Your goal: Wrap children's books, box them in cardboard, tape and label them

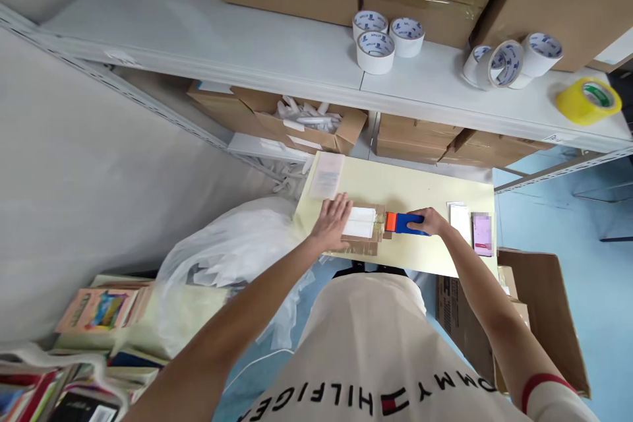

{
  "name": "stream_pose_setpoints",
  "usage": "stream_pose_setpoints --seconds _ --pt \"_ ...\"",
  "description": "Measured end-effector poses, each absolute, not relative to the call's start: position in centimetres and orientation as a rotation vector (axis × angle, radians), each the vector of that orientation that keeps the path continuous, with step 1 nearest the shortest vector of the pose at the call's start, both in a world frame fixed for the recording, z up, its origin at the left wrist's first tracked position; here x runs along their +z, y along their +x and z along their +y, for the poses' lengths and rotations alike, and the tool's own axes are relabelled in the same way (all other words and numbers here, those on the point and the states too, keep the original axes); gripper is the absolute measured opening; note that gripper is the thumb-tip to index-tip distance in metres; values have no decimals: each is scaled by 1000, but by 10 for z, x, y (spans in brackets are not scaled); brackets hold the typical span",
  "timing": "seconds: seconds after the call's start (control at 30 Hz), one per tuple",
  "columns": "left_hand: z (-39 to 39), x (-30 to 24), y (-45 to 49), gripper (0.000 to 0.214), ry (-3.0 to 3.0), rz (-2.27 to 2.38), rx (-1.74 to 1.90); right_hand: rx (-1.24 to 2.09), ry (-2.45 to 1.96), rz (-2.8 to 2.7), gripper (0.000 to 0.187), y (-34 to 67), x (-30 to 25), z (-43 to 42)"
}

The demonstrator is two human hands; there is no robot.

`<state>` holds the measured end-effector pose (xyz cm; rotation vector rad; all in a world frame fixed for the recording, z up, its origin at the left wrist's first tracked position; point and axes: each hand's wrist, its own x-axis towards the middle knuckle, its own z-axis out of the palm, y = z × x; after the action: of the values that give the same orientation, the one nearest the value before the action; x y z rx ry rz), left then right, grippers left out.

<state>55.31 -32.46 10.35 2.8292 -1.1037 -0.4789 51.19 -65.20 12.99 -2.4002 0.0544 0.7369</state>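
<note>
- Left hand (333, 221) spread, over left end of parcel (378, 227).
- Right hand (428, 221) gripping blue tape dispenser (404, 223).
- Parcel on bench (420, 183), between hands.

On the person's white shirt (363, 333), black letters (364, 399) are spelling "OMMY HILFIGE"; blue print on white tape rolls (376, 63) is appearing too small to read.
</note>
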Motion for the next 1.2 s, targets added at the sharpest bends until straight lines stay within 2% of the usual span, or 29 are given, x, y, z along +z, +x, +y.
stream_pose_setpoints --seconds 0.1,0.2,0.3,0.43,0.6,0.73,0.83,0.93,1.0,1.07,1.2 --pt "-368 100 535 120 2661 -1305 -502 760 -2393 32 41 513 125 -647" --pt "-395 95 526 104 2621 -1345 -470 765 -2440 -5 39 509 122 -650" --pt "-399 90 527 90 2656 -1297 -438 766 -2517 -4 42 503 122 -666" --pt "-393 87 529 85 2654 -1261 -409 826 -2588 10 47 497 131 -687" --pt "-393 95 528 71 2575 -1301 -512 866 -2835 103 51 512 138 -641" --pt "-400 97 524 57 2578 -1302 -546 851 -2816 78 37 524 130 -574" --pt "-407 96 522 56 2627 -1232 -577 868 -2810 55 28 520 128 -568" --pt "-410 96 522 70 2578 -1184 -569 736 -2836 288 39 500 126 -601" --pt "-407 97 525 86 2492 -1133 -548 531 -2788 485 46 481 120 -626" --pt "-398 96 527 92 2378 -1043 -493 378 -2713 537 49 459 106 -643" --pt "-365 96 529 63 2265 -740 -233 245 -2628 581 64 422 63 -643"
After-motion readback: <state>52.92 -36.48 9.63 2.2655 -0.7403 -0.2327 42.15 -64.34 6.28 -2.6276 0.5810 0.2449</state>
